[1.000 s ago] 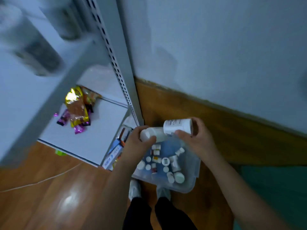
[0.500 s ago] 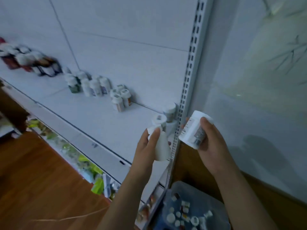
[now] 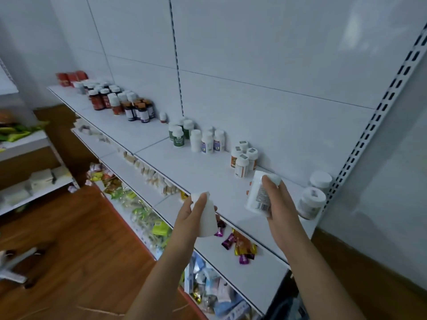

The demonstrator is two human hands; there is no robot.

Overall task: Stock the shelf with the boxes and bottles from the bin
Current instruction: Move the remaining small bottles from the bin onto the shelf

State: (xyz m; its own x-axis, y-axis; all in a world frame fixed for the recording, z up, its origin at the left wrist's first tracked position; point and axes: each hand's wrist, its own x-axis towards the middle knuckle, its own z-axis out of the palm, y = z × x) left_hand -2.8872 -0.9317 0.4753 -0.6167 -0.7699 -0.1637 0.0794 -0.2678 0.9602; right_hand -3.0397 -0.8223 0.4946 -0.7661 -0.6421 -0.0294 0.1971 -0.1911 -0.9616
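Shelf [image 3: 203, 179] is maybe half stocked — clusters of bottles [image 3: 208, 140] from 10 to 2 o'clock. My left hand [image 3: 191, 218] grips a plain white bottle [image 3: 206, 221], my right hand [image 3: 280, 209] a labelled bottle [image 3: 258, 195] — both over the front edge, not placed yet. Can't see the bin.

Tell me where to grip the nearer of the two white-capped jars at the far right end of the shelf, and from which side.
Grip the nearer jar around its clear body, just under the wide white cap, coming from the front, the open aisle side. It stands upright at the shelf edge; the second jar sits behind it and the slotted upright crowds its right, so both those sides are probably too tight.
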